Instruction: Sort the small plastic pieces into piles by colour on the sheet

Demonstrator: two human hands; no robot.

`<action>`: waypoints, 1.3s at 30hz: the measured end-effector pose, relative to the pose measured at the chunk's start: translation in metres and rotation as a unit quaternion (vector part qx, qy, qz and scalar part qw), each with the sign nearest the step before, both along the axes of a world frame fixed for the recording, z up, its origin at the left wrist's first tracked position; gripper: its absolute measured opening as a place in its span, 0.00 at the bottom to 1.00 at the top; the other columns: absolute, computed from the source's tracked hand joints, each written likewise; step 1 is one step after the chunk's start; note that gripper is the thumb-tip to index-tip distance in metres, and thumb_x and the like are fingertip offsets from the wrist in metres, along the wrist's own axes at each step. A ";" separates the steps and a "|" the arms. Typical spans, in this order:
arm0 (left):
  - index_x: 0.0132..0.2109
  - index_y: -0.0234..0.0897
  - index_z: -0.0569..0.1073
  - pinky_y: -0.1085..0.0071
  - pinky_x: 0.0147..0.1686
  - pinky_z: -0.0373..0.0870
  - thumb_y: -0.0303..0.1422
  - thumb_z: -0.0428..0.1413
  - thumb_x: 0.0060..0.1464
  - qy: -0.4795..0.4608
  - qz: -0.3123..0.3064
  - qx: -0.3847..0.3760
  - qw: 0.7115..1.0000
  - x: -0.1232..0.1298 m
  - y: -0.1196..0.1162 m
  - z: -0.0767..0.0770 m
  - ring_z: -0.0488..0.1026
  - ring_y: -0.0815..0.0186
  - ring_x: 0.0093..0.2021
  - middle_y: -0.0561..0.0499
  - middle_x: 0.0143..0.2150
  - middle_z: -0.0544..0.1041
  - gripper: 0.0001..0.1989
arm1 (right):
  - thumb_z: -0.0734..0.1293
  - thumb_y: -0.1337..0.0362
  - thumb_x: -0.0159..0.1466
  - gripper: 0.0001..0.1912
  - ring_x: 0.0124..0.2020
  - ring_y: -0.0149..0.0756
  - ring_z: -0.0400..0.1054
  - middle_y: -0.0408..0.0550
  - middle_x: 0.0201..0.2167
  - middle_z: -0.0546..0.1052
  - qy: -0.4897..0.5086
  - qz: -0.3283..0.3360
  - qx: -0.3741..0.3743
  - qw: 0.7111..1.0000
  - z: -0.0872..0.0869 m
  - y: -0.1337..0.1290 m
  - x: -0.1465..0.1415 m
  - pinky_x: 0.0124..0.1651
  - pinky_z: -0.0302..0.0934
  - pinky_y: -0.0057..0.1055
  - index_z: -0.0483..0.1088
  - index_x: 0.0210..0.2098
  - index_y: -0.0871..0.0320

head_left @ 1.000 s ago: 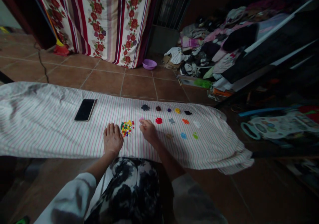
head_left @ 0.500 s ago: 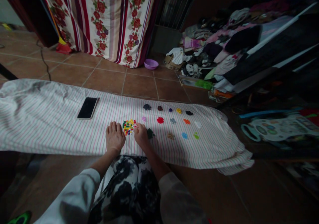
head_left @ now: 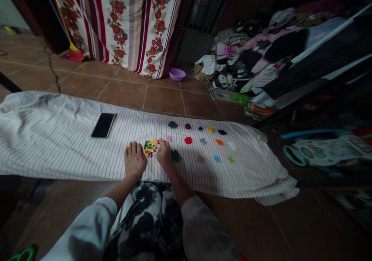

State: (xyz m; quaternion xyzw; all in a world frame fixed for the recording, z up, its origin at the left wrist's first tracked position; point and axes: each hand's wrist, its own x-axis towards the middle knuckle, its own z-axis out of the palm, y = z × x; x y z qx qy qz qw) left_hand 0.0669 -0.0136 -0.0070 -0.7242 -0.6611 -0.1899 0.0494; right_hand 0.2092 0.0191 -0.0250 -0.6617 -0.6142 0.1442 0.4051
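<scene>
Mixed small pieces (head_left: 150,148) lie in one heap between the two hands, on the striped cloth (head_left: 72,145). The left hand (head_left: 135,159) rests flat just left of the heap, fingers extended with little gaps. The right hand (head_left: 164,153) is curled at its right edge, thumb and forefinger near each other; whether they pinch a piece, I cannot tell. To the right of this hand, many groups of single colour already lie separate, such as the red group (head_left: 188,140) and the tan group (head_left: 200,159), while the heap has several colours not yet divided. Compared with one second earlier, the right hand has moved from the pink group (head_left: 169,138) to the heap, so the dark green group (head_left: 176,156), which it covered, now shows just right of it.
</scene>
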 end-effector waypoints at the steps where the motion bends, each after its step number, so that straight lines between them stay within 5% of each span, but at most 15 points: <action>1: 0.57 0.26 0.68 0.51 0.61 0.58 0.31 0.42 0.60 -0.001 0.000 0.000 1.000 0.000 0.000 0.000 0.61 0.46 0.65 0.32 0.62 0.68 0.22 | 0.57 0.79 0.54 0.27 0.48 0.43 0.67 0.57 0.43 0.75 -0.007 0.006 -0.007 1.000 0.000 0.002 -0.001 0.55 0.63 0.39 0.72 0.50 0.63; 18: 0.57 0.24 0.69 0.51 0.61 0.57 0.31 0.43 0.60 -0.005 0.004 -0.018 1.000 0.002 0.000 0.006 0.60 0.45 0.65 0.31 0.62 0.68 0.23 | 0.55 0.77 0.53 0.29 0.51 0.36 0.70 0.47 0.48 0.78 0.003 0.146 -0.015 0.989 0.008 0.007 0.004 0.59 0.62 0.34 0.74 0.50 0.56; 25: 0.57 0.26 0.68 0.50 0.62 0.57 0.31 0.43 0.60 -0.020 0.001 -0.022 1.000 0.001 0.000 0.005 0.60 0.47 0.66 0.31 0.63 0.67 0.22 | 0.54 0.77 0.54 0.28 0.52 0.36 0.70 0.50 0.48 0.77 0.033 0.103 0.024 0.994 0.001 0.003 0.003 0.58 0.64 0.35 0.73 0.49 0.58; 31: 0.57 0.26 0.68 0.51 0.62 0.57 0.30 0.42 0.60 -0.010 0.002 -0.019 1.000 0.002 -0.001 0.007 0.60 0.47 0.65 0.33 0.62 0.68 0.22 | 0.56 0.73 0.59 0.18 0.43 0.39 0.71 0.54 0.40 0.76 0.025 0.002 0.041 0.999 0.014 -0.022 0.003 0.51 0.67 0.38 0.71 0.45 0.60; 39: 0.57 0.27 0.68 0.51 0.61 0.58 0.31 0.43 0.59 -0.018 -0.002 -0.005 1.000 0.000 -0.001 0.003 0.61 0.47 0.65 0.33 0.62 0.68 0.22 | 0.59 0.71 0.61 0.13 0.41 0.37 0.72 0.51 0.41 0.76 0.011 0.030 -0.028 0.999 0.014 -0.051 -0.006 0.47 0.67 0.34 0.69 0.44 0.58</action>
